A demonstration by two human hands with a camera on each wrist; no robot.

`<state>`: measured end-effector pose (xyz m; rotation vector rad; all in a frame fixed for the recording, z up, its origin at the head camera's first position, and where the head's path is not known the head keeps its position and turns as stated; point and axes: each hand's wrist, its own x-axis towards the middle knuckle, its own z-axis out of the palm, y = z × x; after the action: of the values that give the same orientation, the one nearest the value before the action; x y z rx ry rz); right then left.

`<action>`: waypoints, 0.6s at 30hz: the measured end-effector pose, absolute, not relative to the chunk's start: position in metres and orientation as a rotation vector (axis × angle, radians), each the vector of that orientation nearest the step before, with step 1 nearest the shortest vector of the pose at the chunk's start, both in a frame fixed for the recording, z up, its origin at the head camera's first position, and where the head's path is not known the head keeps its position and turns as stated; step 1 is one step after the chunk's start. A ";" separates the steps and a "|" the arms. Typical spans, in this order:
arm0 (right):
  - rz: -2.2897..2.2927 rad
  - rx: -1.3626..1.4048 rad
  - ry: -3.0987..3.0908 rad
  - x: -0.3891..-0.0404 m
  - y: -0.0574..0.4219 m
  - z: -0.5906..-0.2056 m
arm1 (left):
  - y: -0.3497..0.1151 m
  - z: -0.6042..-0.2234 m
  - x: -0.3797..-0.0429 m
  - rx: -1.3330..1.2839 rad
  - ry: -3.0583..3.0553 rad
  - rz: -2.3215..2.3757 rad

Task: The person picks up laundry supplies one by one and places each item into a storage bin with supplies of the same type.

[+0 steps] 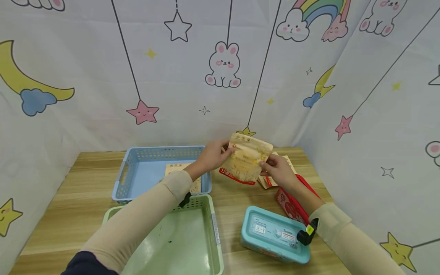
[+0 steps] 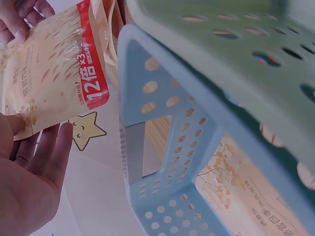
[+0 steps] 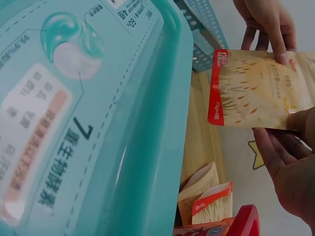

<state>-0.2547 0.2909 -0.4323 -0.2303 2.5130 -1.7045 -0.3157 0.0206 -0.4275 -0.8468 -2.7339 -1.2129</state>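
Observation:
Both hands hold up a flat beige pouch (image 1: 245, 162) with a red band along its lower edge, above the table between the baskets and the boxes. My left hand (image 1: 214, 156) pinches its left side, thumb on the front and fingers behind. At the opposite side, my right hand (image 1: 279, 171) pinches it the same way; its thumb (image 3: 300, 119) lies on the printed face in the right wrist view. A similar pouch (image 2: 246, 194) lies in the blue basket (image 1: 137, 172), partly hidden by the left forearm. Further beige pouches (image 1: 269, 183) stand behind the right hand.
A green basket (image 1: 215, 244) stands in front of the blue one, under the left arm. At the right are a turquoise lidded box (image 1: 271, 233) and a red container (image 1: 287, 204), partly covered by the right forearm. A printed cloth (image 1: 185, 76) hangs behind the wooden table (image 1: 233, 206).

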 end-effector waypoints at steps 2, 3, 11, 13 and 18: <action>-1.720 -0.236 2.501 -0.255 0.290 -0.433 | 0.020 -0.426 -0.316 -0.840 -2.718 -1.246; -1.728 -0.234 2.496 -0.255 0.290 -0.433 | 0.019 -0.426 -0.316 -0.839 -2.712 -1.259; -1.783 -0.233 2.496 -0.256 0.284 -0.433 | 0.016 -0.426 -0.318 -0.799 -2.688 -1.330; -1.788 -0.230 2.497 -0.256 0.282 -0.433 | 0.016 -0.426 -0.319 -0.787 -2.675 -1.343; -1.805 -0.226 2.505 -0.257 0.280 -0.433 | 0.014 -0.425 -0.319 -0.780 -2.644 -1.387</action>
<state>-0.2568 0.2801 -0.4334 -0.2258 2.5050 -1.8050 -0.3190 0.0144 -0.4247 -0.7801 -2.6435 -1.3869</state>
